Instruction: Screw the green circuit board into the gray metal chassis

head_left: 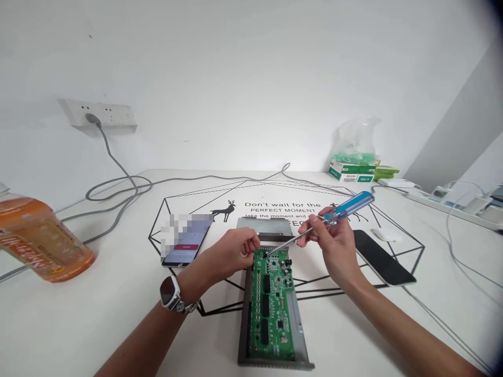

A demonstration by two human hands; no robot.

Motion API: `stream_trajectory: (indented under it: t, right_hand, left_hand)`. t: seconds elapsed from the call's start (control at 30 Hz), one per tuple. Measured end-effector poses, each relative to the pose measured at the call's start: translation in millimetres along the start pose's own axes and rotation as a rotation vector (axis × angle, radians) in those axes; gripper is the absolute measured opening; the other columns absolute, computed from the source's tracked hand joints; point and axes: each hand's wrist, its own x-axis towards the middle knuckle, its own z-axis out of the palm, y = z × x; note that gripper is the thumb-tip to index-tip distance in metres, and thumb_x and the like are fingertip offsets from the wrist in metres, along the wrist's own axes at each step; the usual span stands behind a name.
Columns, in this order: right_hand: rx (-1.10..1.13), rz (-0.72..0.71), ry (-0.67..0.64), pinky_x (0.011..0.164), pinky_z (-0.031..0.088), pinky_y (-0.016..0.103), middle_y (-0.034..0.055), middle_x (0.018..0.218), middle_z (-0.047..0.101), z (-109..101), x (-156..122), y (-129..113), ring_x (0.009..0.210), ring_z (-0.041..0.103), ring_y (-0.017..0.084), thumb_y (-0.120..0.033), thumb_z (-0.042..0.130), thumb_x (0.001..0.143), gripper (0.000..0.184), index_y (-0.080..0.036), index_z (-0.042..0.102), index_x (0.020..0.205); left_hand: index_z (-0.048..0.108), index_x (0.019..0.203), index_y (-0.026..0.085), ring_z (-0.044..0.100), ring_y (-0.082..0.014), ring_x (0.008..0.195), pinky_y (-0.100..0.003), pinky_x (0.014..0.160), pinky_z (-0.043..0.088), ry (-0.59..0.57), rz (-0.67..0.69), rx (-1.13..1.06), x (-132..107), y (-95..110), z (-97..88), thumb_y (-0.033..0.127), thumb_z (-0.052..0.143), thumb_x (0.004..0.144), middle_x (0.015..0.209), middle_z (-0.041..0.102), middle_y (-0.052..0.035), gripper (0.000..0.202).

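Observation:
A green circuit board [271, 309] lies in a grey metal case [301, 335] on the white table, near the front. My right hand [334, 243] is closed round a screwdriver [348, 207] with a clear blue handle; its metal tip rests on the board's far left corner. My left hand [236, 251], with a watch on the wrist, is curled shut at that same corner, fingers pinched by the board's edge. What the left fingers hold, if anything, is too small to see.
A lit phone [186, 241] lies left of the board, a dark phone [383, 256] to the right. An orange drink bottle [39, 238] lies at the far left. Grey cables [118, 193] run from a wall socket [98, 115]. Green boxes [353, 170] and a power strip [451, 201] stand at the back right.

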Motion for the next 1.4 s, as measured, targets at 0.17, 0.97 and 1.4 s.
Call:
stream_trajectory:
  t: [0.17,0.97,1.4]
  right_hand:
    - [0.023,-0.059,0.023,0.056,0.053,0.033,-0.0043,0.069,0.069,4.2,-4.8,0.6,0.049,0.064,0.016,-0.037,0.068,0.088,0.029,-0.025,0.041,0.093]
    - [-0.072,-0.191,-0.018,0.059,0.054,0.036,-0.0022,0.071,0.068,3.6,-9.9,-1.6,0.053,0.065,0.016,-0.028,0.059,0.095,0.016,-0.023,0.045,0.093]
    - [-0.056,-0.191,-0.008,0.059,0.053,0.035,-0.002,0.071,0.069,2.8,-7.3,-0.5,0.053,0.065,0.016,-0.03,0.059,0.095,0.017,-0.023,0.044,0.094]
  left_hand:
    - [0.062,0.098,0.017,0.057,-0.0131,0.071,-0.024,0.066,0.048,0.026,0.099,-0.023,2.6,1.8,11.0,0.006,0.055,0.074,0.081,0.062,-0.0012,0.027]
    - [0.063,0.11,0.019,0.06,-0.0174,0.086,-0.029,0.077,0.05,0.028,0.134,0.032,2.2,-3.2,20.4,0.017,0.063,0.081,0.095,0.066,-0.0035,0.029]
    - [0.066,0.093,0.015,0.062,-0.0136,0.072,-0.024,0.068,0.049,0.046,0.108,0.003,5.9,-5.6,20.6,0.015,0.058,0.082,0.079,0.067,-0.0027,0.014]
